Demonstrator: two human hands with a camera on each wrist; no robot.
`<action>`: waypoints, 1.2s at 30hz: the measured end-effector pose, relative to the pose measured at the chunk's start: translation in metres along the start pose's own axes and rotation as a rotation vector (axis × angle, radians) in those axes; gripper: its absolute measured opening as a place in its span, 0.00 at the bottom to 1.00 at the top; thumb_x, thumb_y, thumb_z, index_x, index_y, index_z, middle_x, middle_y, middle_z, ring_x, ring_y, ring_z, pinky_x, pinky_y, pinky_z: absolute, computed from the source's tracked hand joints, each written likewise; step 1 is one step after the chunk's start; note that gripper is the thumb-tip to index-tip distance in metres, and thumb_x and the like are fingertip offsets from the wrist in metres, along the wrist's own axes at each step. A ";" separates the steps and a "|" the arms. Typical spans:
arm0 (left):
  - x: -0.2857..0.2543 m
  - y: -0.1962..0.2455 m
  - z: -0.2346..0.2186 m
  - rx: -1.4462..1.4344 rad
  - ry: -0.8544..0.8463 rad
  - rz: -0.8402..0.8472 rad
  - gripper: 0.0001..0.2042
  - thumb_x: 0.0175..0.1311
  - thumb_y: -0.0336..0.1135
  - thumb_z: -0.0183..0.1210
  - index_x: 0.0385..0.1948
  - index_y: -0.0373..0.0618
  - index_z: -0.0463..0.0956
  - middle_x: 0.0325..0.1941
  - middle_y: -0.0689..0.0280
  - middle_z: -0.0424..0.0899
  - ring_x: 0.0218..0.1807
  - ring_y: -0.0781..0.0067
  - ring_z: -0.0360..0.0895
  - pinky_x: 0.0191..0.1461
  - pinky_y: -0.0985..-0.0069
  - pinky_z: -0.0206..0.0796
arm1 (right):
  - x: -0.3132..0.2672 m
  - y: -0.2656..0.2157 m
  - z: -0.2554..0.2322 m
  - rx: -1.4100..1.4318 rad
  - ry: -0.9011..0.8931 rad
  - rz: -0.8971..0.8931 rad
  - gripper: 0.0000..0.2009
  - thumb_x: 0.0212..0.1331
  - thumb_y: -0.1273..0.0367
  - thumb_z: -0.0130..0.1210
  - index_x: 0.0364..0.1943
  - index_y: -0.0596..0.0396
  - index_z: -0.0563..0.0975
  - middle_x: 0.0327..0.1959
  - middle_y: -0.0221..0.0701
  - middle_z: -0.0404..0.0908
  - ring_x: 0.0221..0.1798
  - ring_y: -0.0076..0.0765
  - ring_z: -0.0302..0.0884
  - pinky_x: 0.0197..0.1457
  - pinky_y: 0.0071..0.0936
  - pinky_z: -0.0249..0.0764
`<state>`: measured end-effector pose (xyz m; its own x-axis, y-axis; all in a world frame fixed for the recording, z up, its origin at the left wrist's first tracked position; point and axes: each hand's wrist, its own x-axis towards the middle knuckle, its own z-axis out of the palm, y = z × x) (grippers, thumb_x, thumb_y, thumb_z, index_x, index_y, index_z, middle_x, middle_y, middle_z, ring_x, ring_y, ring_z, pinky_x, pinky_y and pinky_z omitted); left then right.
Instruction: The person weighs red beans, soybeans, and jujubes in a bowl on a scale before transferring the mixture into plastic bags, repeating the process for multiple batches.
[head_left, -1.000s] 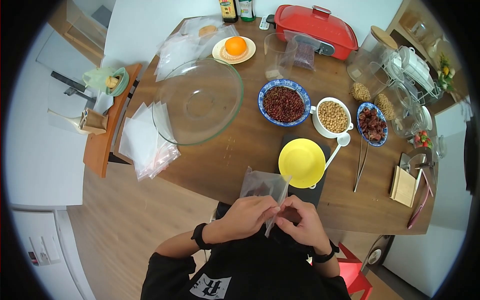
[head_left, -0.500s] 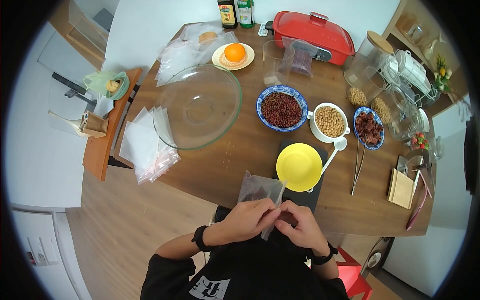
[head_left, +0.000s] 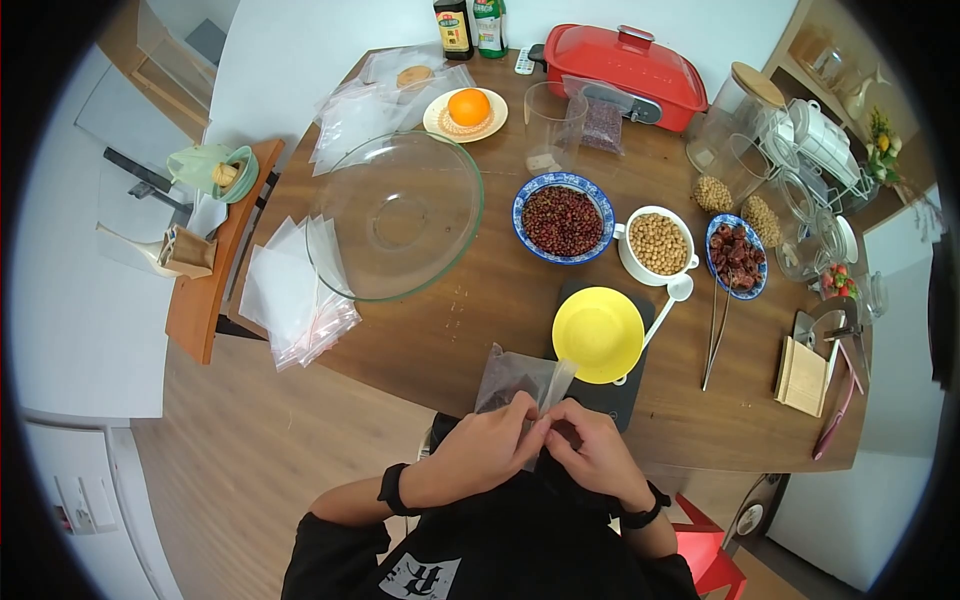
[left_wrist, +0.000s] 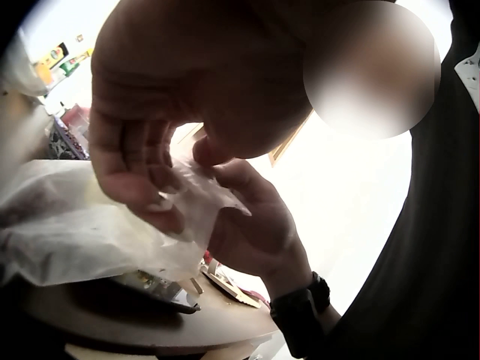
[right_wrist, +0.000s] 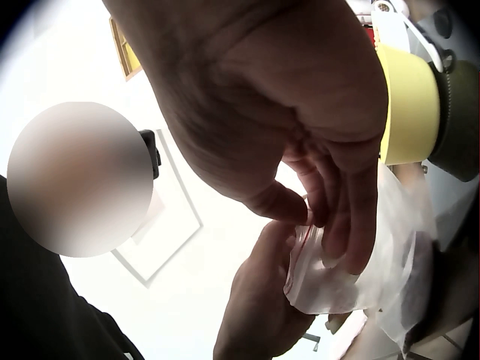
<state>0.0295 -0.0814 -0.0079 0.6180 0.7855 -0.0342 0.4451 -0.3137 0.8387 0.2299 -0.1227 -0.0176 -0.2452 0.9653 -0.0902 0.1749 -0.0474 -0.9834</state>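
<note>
Head view, with both wrist views for detail. A clear bag (head_left: pixel 515 378) is held at the front edge of the bench (head_left: pixel 680 420), directly before the person's torso. Its banded mouth runs roughly fore and aft, from a far corner beside the yellow bowl (head_left: pixel 598 335) back between the hands, tilting leftward toward the body. The body of the bag spreads from this band to the person's left, its closed side facing away from the right hand (head_left: pixel 597 458); dark contents show faintly through the film. Because the left hand (head_left: pixel 478 452) covers the near part, which dimension is the long axis cannot be told with confidence.

The fingers of the left hand are curled and pinched on the mouth band; those of the right hand clamp the same band just beside them, the two sets of fingertips nearly meeting. In the right wrist view, a red line (right_wrist: pixel 304 246) marks the band beneath the fingers.

The yellow bowl stands on a black slab (head_left: pixel 634 395). Beyond it are a blue-rimmed bowl (head_left: pixel 518 222) of dark red beans and a white cup (head_left: pixel 632 262) of pale beans, with a white spoon (head_left: pixel 680 288) near the cup.
</note>
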 end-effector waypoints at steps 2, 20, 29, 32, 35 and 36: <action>-0.002 0.004 -0.005 0.046 -0.025 -0.022 0.11 0.77 0.37 0.56 0.43 0.39 0.66 0.32 0.47 0.84 0.30 0.38 0.83 0.30 0.52 0.75 | 0.001 0.002 0.002 -0.012 0.006 -0.017 0.06 0.70 0.74 0.58 0.46 0.59 0.76 0.31 0.32 0.83 0.32 0.22 0.80 0.37 0.24 0.75; -0.001 -0.007 0.002 0.272 -0.069 0.095 0.10 0.72 0.39 0.60 0.38 0.43 0.72 0.16 0.54 0.79 0.20 0.44 0.80 0.23 0.54 0.72 | 0.006 0.000 0.005 -0.168 0.071 -0.023 0.04 0.62 0.74 0.60 0.35 0.59 0.76 0.28 0.41 0.82 0.29 0.46 0.82 0.34 0.34 0.76; -0.005 -0.001 -0.026 0.327 0.307 0.027 0.09 0.60 0.32 0.68 0.30 0.46 0.73 0.15 0.63 0.78 0.18 0.57 0.81 0.23 0.63 0.72 | -0.004 -0.006 0.002 -0.280 0.225 0.085 0.10 0.56 0.75 0.67 0.32 0.61 0.74 0.25 0.43 0.80 0.28 0.46 0.83 0.32 0.36 0.76; -0.006 0.007 -0.031 0.267 0.362 0.034 0.09 0.58 0.25 0.67 0.27 0.44 0.73 0.15 0.64 0.77 0.16 0.65 0.77 0.23 0.72 0.70 | -0.003 -0.016 0.003 -0.249 0.265 0.103 0.12 0.57 0.72 0.69 0.35 0.61 0.75 0.29 0.40 0.83 0.29 0.39 0.84 0.32 0.32 0.77; -0.010 0.009 -0.030 0.352 0.328 0.149 0.09 0.56 0.29 0.69 0.26 0.47 0.74 0.15 0.66 0.77 0.17 0.65 0.79 0.22 0.70 0.70 | 0.010 -0.031 0.009 -0.246 0.331 0.070 0.17 0.59 0.68 0.71 0.45 0.62 0.76 0.37 0.40 0.86 0.32 0.40 0.86 0.34 0.34 0.79; -0.010 0.011 -0.031 0.373 0.291 0.212 0.09 0.55 0.28 0.69 0.25 0.48 0.74 0.15 0.66 0.77 0.17 0.66 0.78 0.22 0.70 0.69 | 0.013 -0.031 0.012 -0.289 0.327 0.058 0.21 0.60 0.66 0.71 0.51 0.63 0.75 0.41 0.41 0.86 0.33 0.41 0.86 0.35 0.37 0.80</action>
<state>0.0083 -0.0760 0.0184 0.5372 0.7834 0.3126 0.5635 -0.6090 0.5582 0.2100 -0.1113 0.0097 0.0791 0.9959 -0.0435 0.4509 -0.0747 -0.8895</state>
